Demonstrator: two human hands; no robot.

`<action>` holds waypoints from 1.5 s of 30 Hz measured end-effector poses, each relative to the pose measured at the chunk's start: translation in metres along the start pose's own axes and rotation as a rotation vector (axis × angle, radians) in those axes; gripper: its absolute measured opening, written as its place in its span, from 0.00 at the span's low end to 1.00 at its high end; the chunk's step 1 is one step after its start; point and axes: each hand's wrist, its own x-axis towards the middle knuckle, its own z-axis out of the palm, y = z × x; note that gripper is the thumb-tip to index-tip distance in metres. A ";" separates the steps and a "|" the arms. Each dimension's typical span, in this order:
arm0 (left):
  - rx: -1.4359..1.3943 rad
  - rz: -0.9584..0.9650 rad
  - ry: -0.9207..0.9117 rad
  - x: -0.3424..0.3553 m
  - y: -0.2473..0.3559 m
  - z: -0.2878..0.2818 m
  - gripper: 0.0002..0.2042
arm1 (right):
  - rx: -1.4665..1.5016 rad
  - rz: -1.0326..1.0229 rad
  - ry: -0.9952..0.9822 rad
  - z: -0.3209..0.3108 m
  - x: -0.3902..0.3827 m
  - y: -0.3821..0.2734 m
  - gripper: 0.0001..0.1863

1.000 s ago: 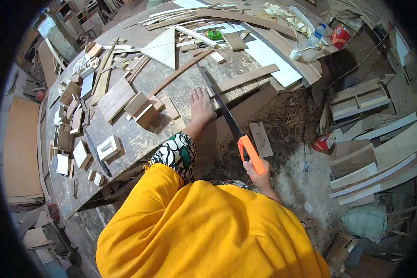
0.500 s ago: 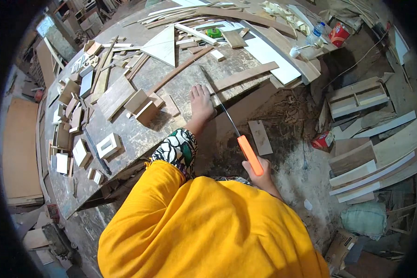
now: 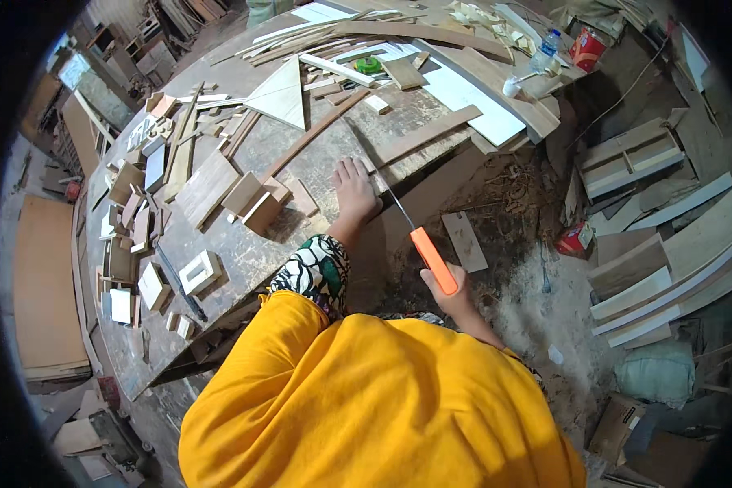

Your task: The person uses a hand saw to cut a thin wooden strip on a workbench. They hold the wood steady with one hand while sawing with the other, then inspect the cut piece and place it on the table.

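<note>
One orange-handled saw [image 3: 433, 259] gripped in right hand [image 3: 457, 301]; left hand [image 3: 355, 191] flat, outstretched, near plank [image 3: 431, 134]; print on carton [image 3: 615, 431] unreadable.

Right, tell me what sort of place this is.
Probably a woodworking shop: the right hand grips a saw, and cut wood pieces are strewn over the bench.

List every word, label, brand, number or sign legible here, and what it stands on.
No words or numbers can be read here.
Red container at upper right: pale markings, too small to read.
Red package at right: pale markings, too blurred.
Cardboard box at lower right: dark marking, too small.
Orange saw handle: no lettering visible.
</note>
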 end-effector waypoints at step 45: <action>0.043 -0.034 -0.047 -0.003 0.006 -0.014 0.39 | -0.183 -0.057 -0.081 -0.035 -0.055 0.021 0.17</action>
